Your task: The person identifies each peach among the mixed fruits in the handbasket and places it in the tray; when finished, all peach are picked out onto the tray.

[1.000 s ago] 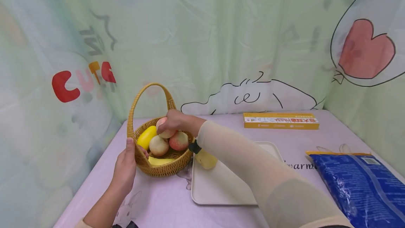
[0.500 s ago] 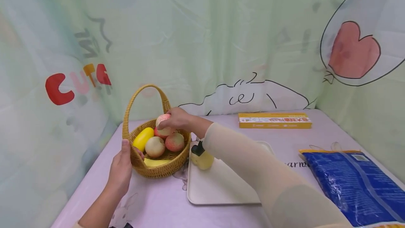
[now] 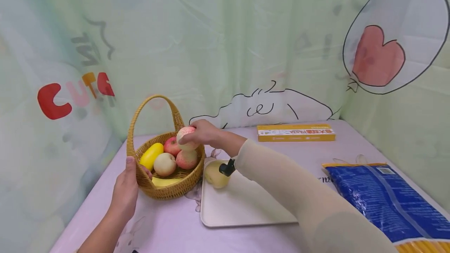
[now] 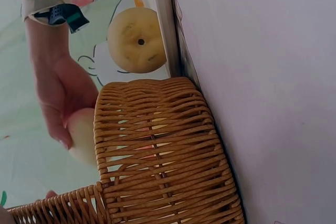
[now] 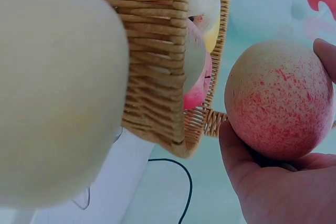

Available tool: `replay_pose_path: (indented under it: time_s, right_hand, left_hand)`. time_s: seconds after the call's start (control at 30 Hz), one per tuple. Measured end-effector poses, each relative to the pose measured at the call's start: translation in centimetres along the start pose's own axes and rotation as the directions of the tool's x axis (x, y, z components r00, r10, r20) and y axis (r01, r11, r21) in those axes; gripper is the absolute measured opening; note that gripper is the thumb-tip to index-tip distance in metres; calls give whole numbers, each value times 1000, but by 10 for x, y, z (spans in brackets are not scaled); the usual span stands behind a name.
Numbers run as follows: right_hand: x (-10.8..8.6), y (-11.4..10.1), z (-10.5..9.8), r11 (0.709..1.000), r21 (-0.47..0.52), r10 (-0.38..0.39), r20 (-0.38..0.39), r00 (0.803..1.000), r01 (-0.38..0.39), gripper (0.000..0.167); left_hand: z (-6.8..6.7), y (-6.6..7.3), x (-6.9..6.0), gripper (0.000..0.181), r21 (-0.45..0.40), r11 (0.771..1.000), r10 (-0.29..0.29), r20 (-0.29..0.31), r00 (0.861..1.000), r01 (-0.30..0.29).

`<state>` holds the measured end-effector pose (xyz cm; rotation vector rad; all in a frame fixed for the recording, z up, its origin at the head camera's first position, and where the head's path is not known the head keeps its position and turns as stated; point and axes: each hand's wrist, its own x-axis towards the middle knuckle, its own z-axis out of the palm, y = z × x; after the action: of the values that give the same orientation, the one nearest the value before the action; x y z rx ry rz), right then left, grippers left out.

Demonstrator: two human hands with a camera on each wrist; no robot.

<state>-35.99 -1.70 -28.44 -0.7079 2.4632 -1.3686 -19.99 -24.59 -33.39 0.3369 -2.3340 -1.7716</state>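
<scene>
My right hand (image 3: 210,134) grips a pink-speckled peach (image 5: 281,98) just above the right rim of the wicker basket (image 3: 168,192). Thumb and fingers press on opposite sides of the fruit. At the basket's left, my left hand (image 3: 124,192) holds the rim where the arched handle starts; its fingertips show inside. Within the basket lie a yellow mango-like fruit (image 3: 152,156), a pale peach (image 3: 165,164), another pink peach (image 3: 186,159), a red apple (image 3: 172,146) and a banana (image 3: 165,182). A yellow pear-like fruit (image 3: 216,175) rests on the white tray (image 3: 246,210).
Right of the basket stands the tray, partly under my right forearm. A yellow pasta box (image 3: 296,132) lies at the table's back edge. A blue package (image 3: 383,198) lies at the right. Printed curtains (image 3: 211,50) enclose the table's back and sides.
The held peach has moved right, away from the other fruit and toward the basket's right rim, uncovering the red apple. My left hand keeps its hold. The head view has turned slightly right.
</scene>
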Motion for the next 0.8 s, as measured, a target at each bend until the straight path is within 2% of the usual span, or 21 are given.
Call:
replay_pose_path:
  time_s: [0.17,0.43,0.7,0.8]
  right_hand:
    - [-4,8,-6,1000,17,-16,-10,1000,16,31]
    - [-15,16,-19,995,99,10,-40,999,-6,44]
    - [-26,24,-31,990,140,29,-75,997,-18,47]
    - [-32,28,-35,987,160,41,-82,996,-27,46]
  left_hand:
    - [-1,0,-1,73,-17,1000,2,6,1000,-2]
    - [-2,0,-1,74,-6,1000,-6,24,1000,6]
    - [-2,-2,-1,70,-29,1000,13,32,999,-12]
    - [-3,-1,-2,72,-1,1000,15,34,999,-15]
